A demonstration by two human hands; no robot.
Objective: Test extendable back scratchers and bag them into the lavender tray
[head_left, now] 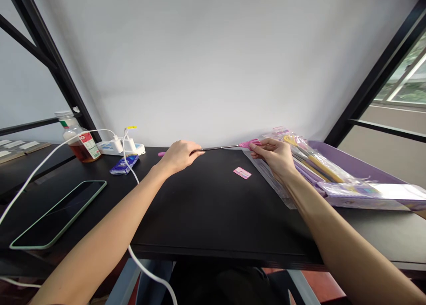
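A long thin metal rod with pink ends (pixel 221 148) lies level across the back of the black desk (pixel 213 207). My left hand (pixel 179 156) grips its shaft, with a short pink tip showing beyond the hand. My right hand (pixel 271 157) pinches the pink end between thumb and fingers. Under that hand lies a clear plastic sleeve (pixel 266 178). A small pink card (pixel 242 172) rests flat on the desk between my hands, touching neither.
Clear bags of long yellow and purple items (pixel 316 160) lie on a purple tray (pixel 353 158) at right. At left are a phone (pixel 56 214), blue packet (pixel 124 165), power strip (pixel 109 147), white cable (pixel 128 163) and brown-liquid bottle (pixel 80 140). Black frame posts stand at both sides.
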